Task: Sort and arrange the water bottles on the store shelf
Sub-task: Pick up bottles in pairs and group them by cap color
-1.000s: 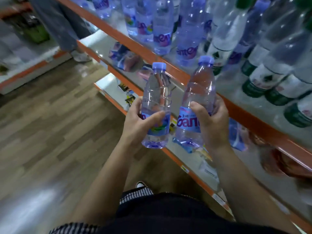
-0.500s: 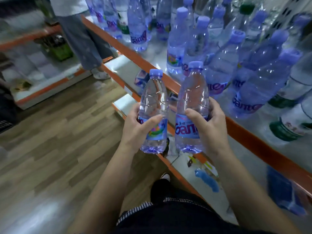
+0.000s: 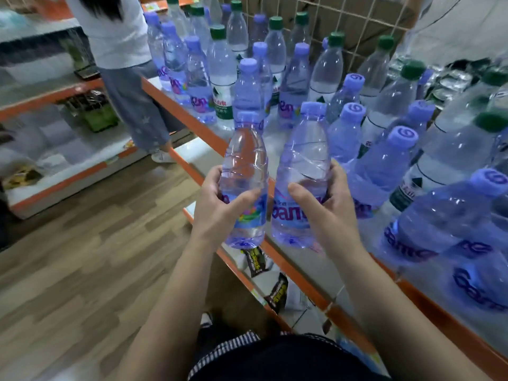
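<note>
two water bottles held upright at the front edge of the store shelf

the left bottle (image 3: 246, 166) and the right bottle (image 3: 303, 160), both clear with purple caps and purple labels, stand side by side and very close together, in front of the shelf's orange rim (image 3: 198, 125); the left grip (image 3: 220, 204) wraps the left bottle at its label, thumb across the front; the right grip (image 3: 327, 207) wraps the right bottle the same way; on the shelf behind them stand many purple-capped bottles (image 3: 384, 166) mixed with green-capped bottles (image 3: 222, 70), crowded and not in clean rows; a wire mesh panel (image 3: 357, 20) backs the shelf; dark packets (image 3: 277, 292) lie on the lower shelf beneath; another person (image 3: 118, 37) stands further along the aisle on the wood floor (image 3: 82, 257)
</note>
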